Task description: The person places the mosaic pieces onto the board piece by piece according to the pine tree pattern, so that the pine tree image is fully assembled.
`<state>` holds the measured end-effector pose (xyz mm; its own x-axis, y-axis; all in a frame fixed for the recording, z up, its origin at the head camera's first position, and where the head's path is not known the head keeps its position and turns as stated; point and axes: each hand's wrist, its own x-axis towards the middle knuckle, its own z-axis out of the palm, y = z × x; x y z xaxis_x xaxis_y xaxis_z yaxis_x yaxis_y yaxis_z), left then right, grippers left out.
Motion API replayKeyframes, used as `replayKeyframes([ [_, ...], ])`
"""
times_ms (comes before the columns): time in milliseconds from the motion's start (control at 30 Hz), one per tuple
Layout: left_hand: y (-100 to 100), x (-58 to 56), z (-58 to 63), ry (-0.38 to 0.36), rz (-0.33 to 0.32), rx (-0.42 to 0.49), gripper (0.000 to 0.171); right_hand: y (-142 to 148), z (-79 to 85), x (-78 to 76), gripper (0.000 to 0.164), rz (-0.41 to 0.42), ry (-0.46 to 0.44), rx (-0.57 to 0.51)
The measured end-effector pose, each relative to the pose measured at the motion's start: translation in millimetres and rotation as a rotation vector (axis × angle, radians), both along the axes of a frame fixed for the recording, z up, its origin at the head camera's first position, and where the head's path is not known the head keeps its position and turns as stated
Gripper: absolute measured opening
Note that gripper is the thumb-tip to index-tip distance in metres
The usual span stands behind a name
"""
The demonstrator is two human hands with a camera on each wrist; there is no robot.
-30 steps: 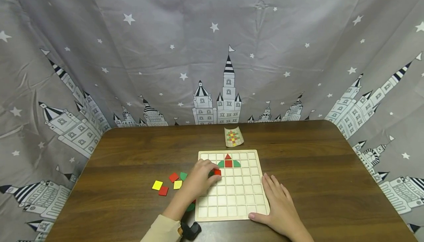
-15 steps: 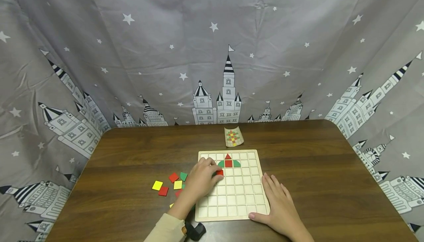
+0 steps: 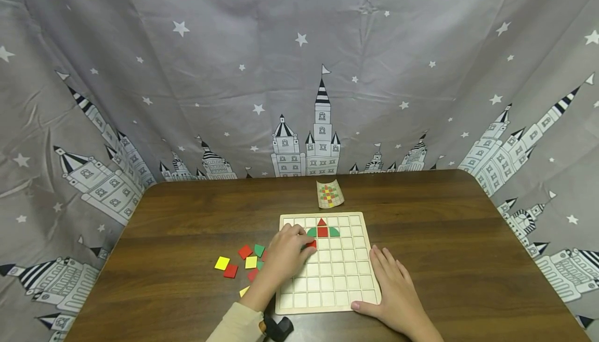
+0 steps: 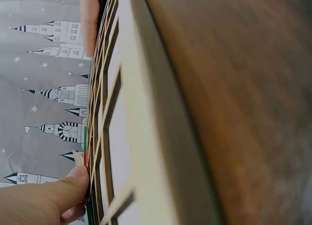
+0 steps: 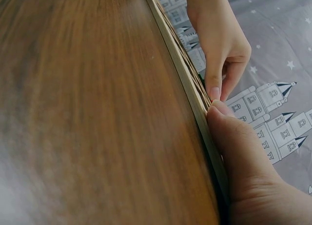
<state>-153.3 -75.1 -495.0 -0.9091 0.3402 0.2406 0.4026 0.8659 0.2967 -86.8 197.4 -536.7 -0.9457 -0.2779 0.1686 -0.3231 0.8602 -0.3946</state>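
Head view: I see a flat red square tile (image 3: 312, 244) pinched in the person's left hand (image 3: 285, 251), partly hidden by fingers, at the third row of a pale wooden grid board (image 3: 337, 255), just below a green quarter-circle tile (image 3: 312, 233). The right hand (image 3: 398, 295) rests outstretched against the board's right side. Loose red, yellow and green tiles (image 3: 251, 262) lie left on the brown wooden worktop (image 3: 444, 227); a curled, colour-patterned card (image 3: 329, 194) sits behind.

Left wrist view: I find the board's rim filling the foreground.

Right wrist view: I see the right thumb on the rim.
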Motion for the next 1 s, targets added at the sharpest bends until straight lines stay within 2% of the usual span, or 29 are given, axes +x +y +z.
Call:
replayKeyframes([
  [400, 1.2, 0.1, -2.3, 0.051, -0.003, 0.013, 0.015, 0.4, -0.2, 0.7, 0.121, 0.003, -0.007, 0.001],
  [700, 2.9, -3.3, 0.2, -0.005, -0.004, 0.048, 0.012, -0.2, 0.6, 0.8, 0.121, 0.003, -0.003, -0.001],
  [1000, 0.9, -3.4, 1.8, 0.001, -0.026, 0.019, 0.013, 0.1, 0.0, 1.0, 0.120, 0.001, -0.003, 0.003],
])
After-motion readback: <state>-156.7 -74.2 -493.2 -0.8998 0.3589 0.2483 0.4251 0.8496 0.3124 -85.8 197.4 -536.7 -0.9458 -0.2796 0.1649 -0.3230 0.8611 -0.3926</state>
